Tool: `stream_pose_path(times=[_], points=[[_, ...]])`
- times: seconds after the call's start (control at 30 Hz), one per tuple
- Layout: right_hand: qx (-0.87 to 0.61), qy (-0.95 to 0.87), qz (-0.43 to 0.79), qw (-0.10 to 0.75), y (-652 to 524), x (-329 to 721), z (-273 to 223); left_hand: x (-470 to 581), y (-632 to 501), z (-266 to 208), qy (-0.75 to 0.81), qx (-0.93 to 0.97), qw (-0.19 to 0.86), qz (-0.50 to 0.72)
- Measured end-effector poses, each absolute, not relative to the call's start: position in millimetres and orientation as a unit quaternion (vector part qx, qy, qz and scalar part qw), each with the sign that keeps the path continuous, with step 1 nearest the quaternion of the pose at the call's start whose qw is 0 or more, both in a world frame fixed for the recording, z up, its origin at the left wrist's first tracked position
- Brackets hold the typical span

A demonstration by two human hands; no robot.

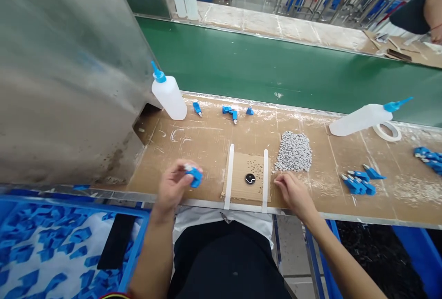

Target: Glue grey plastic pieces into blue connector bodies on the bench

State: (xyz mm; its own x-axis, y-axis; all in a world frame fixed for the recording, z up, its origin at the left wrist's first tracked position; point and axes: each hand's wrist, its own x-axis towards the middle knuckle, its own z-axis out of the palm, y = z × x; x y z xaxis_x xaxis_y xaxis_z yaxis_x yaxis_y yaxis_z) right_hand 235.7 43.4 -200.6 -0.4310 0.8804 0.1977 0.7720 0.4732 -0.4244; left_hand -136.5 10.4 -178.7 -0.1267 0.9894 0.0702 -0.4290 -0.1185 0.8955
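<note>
My left hand (171,185) is closed on a small blue plastic part (196,177) with a pale tip, held just above the cardboard-covered bench. My right hand (293,193) has its fingertips pinched together by the near edge of a pile of small grey pieces (294,151). Anything between those fingertips is too small to make out. Between my hands lies a cardboard pad (241,179), with a strip of white tape down each side. On the pad are a round black dish (250,178) with a shiny surface and a scatter of tiny dark bits (255,167).
A white squeeze bottle (170,97) stands at left; another bottle (361,120) leans beside a tape roll (387,131). Blue parts (359,184) lie in groups. Blue bins (147,230) flank me below. A metal housing (69,78) rises left; beyond runs a green belt (241,59). Another person's arm (414,13) shows.
</note>
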Motion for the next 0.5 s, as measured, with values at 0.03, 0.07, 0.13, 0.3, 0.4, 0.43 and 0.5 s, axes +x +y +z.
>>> stream_pose_path(times=[0.03, 0.07, 0.13, 0.3, 0.4, 0.43, 0.5], points=[[-0.483, -0.842, 0.129, 0.206, 41.3, 227.3, -202.9, -120.2, 9.0, -185.9, 0.394, 0.358, 0.557, 0.638], [-0.471, -0.848, 0.121, 0.21, 40.2, 220.8, -204.8, -104.3, 7.0, -192.9, 0.4, 0.34, 0.574, 0.628], [-0.455, -0.859, 0.11, 0.209, 40.1, 213.8, -207.0, -78.5, 1.4, -203.5, 0.413, 0.331, 0.602, 0.598], [-0.448, -0.872, 0.098, 0.172, 43.7, 216.3, -204.1, -64.0, -6.6, -206.4, 0.424, 0.369, 0.645, 0.518], [-0.442, -0.878, 0.103, 0.149, 45.5, 217.3, -197.6, -69.9, -4.8, -203.6, 0.422, 0.356, 0.639, 0.536], [-0.441, -0.88, 0.109, 0.138, 46.3, 217.0, -194.7, -70.9, -4.4, -203.5, 0.418, 0.354, 0.639, 0.541], [-0.44, -0.881, 0.128, 0.114, 48.5, 216.4, -188.6, -71.0, -4.6, -204.8, 0.406, 0.354, 0.646, 0.541]])
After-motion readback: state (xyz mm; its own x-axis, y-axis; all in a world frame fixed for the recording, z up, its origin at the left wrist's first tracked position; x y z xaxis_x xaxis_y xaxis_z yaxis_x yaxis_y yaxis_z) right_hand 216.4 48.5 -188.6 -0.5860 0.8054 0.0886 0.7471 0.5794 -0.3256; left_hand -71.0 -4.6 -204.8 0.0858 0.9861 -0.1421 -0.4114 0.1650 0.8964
